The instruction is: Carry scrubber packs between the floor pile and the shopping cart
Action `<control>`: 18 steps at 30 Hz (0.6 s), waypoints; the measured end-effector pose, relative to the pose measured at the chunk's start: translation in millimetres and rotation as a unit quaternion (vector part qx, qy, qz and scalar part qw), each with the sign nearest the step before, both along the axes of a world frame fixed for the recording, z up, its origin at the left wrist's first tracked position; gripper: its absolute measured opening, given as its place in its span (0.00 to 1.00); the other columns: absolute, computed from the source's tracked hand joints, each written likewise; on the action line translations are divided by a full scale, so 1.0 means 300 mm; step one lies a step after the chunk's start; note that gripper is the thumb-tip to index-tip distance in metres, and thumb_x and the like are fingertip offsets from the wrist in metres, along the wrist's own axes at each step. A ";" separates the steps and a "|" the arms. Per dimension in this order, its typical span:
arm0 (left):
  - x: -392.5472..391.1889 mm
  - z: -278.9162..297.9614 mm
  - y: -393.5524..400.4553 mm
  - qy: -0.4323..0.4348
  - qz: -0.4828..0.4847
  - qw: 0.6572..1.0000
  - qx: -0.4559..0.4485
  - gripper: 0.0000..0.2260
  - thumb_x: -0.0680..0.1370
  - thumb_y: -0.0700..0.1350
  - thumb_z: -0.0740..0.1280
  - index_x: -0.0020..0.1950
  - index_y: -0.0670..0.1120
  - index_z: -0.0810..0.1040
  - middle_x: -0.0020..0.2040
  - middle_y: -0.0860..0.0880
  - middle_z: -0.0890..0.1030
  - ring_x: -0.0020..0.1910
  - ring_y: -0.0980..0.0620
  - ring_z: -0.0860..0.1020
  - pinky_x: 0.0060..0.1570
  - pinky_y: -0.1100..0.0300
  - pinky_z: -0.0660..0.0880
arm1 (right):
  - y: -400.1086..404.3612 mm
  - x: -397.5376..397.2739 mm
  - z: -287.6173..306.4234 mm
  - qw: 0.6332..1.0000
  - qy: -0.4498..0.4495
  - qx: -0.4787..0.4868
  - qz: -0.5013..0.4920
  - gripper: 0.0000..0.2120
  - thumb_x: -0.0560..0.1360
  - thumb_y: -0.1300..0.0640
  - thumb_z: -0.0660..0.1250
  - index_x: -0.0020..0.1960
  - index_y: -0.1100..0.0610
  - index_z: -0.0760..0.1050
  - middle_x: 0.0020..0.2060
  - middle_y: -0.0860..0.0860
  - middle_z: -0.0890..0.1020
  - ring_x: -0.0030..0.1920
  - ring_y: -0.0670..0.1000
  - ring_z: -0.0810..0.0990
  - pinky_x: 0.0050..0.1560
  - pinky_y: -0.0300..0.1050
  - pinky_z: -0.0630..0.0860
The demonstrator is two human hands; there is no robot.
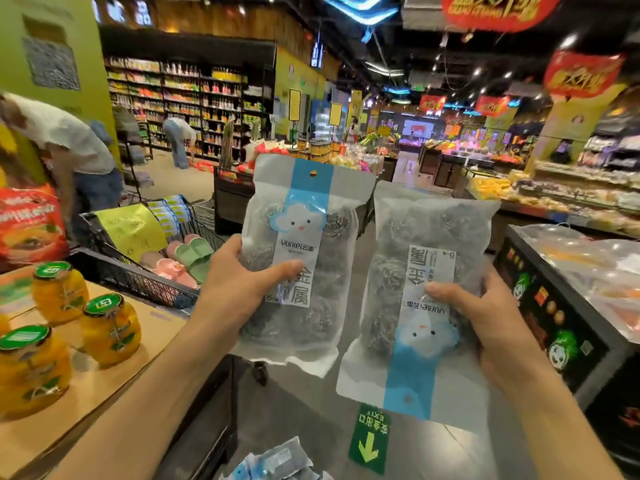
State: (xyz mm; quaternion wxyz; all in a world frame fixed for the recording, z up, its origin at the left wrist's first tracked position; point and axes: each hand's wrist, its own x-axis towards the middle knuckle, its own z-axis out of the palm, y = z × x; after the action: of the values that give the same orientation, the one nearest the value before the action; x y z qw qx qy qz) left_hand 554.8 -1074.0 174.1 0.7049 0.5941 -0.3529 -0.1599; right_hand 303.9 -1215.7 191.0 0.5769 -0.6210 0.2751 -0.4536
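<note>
I hold two matching frosted packs of steel scouring balls, each with a blue stripe and a white cloud face. My left hand (239, 282) grips the left pack (304, 216) upright, thumb across its label. My right hand (485, 317) grips the right pack (415, 368) upside down, thumb on the label, its hang hole pointing at the floor. Both packs are raised side by side in front of me, apart from each other. More such packs (273, 462) lie low at the bottom edge.
Jars of yellow peaches (110, 329) stand on a cardboard box (104, 386) at left. A black basket cart (152, 271) with slippers is behind them. A person (65, 143) bends over at far left. A black display (554, 317) stands right. A green exit arrow (370, 441) marks the floor.
</note>
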 end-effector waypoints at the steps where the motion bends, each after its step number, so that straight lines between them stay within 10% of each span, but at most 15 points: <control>1: 0.015 0.015 0.009 0.008 0.001 1.000 0.003 0.19 0.67 0.42 0.83 0.54 0.48 0.81 0.43 0.57 0.88 0.43 0.55 0.87 0.49 0.49 0.84 | 0.003 0.018 0.014 1.000 -0.003 -0.005 0.005 0.31 0.64 0.61 0.77 0.66 0.57 0.73 0.52 0.55 0.88 0.50 0.59 0.88 0.42 0.50 0.85; 18: 0.221 0.095 0.487 0.035 0.204 0.978 -0.018 0.23 0.65 0.46 0.83 0.58 0.50 0.81 0.48 0.52 0.88 0.48 0.49 0.87 0.52 0.43 0.83 | 0.178 0.494 0.084 0.981 -0.003 -0.038 0.193 0.32 0.63 0.63 0.76 0.65 0.58 0.73 0.52 0.56 0.87 0.48 0.58 0.88 0.41 0.50 0.85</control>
State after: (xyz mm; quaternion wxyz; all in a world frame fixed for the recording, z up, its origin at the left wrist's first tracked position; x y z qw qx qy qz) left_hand 621.1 -927.7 202.5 0.7450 0.6351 -0.2023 -0.0268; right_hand 452.0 -1162.3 216.1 0.6303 -0.6825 0.1311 -0.3461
